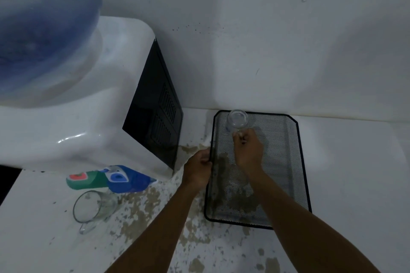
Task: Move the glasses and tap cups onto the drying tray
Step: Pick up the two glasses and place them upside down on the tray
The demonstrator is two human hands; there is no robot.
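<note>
A black mesh drying tray [281,162] lies on the white counter against the wall. An upturned clear glass mug [237,120] stands in the tray's far left corner. My right hand [248,148] is closed on the mug's handle. My left hand [198,167] grips the tray's left rim. A second clear glass mug [94,207] lies on its side on the counter to the left, its mouth facing me. Behind that mug a green tap cup [85,180] and a blue tap cup [128,180] lie beside each other.
A white water dispenser [73,122] with a black side panel and a blue bottle [44,24] on top fills the left. The counter [355,184] is stained and chipped near the tray. White walls close the back.
</note>
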